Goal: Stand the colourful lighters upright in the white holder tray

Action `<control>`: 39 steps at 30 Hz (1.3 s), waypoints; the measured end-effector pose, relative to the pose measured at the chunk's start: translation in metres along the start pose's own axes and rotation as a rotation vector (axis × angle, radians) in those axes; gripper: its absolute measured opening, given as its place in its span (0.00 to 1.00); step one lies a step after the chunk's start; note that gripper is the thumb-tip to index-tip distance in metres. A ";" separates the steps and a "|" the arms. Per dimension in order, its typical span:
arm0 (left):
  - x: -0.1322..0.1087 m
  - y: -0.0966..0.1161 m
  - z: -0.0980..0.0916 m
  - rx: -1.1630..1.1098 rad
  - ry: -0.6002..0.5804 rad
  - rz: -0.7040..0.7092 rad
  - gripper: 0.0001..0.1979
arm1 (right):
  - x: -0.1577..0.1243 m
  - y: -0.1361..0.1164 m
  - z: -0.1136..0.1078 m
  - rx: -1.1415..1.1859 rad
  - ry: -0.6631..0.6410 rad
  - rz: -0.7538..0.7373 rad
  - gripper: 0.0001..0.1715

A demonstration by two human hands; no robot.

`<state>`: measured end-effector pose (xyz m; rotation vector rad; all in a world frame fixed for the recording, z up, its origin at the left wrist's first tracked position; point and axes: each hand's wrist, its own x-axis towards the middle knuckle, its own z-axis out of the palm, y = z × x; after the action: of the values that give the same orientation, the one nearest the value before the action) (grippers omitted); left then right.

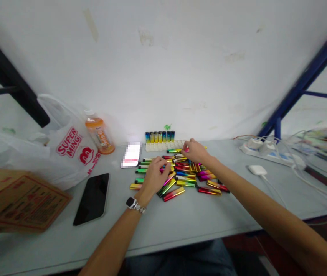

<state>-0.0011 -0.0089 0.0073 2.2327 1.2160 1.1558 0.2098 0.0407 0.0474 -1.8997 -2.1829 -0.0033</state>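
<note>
Shiny metallic lighters in red, gold, green and purple lie in a loose pile on the table. My left hand is over the pile's left part, its fingers curled down among the lighters; what they hold, if anything, is hidden. At the pile's back edge, my right hand has its fingertips pressed together beside the white holed tray. A green-and-gold lighter lies by those fingertips, and whether they grip anything is unclear. Several blue-and-yellow lighters stand upright in a row in the tray.
Left of the pile are a bright-screened phone, a dark phone, an orange drink bottle, a white plastic bag and a cardboard box. At right lie a power strip, a white charger and cables. A wall stands behind.
</note>
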 end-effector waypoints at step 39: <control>-0.001 0.002 -0.005 -0.060 -0.009 -0.022 0.16 | -0.035 -0.070 0.033 1.709 0.188 0.143 0.21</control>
<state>-0.0045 -0.0110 0.0109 2.1731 1.1833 1.1577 0.1399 0.0017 0.0197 -0.8644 -0.9988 1.1810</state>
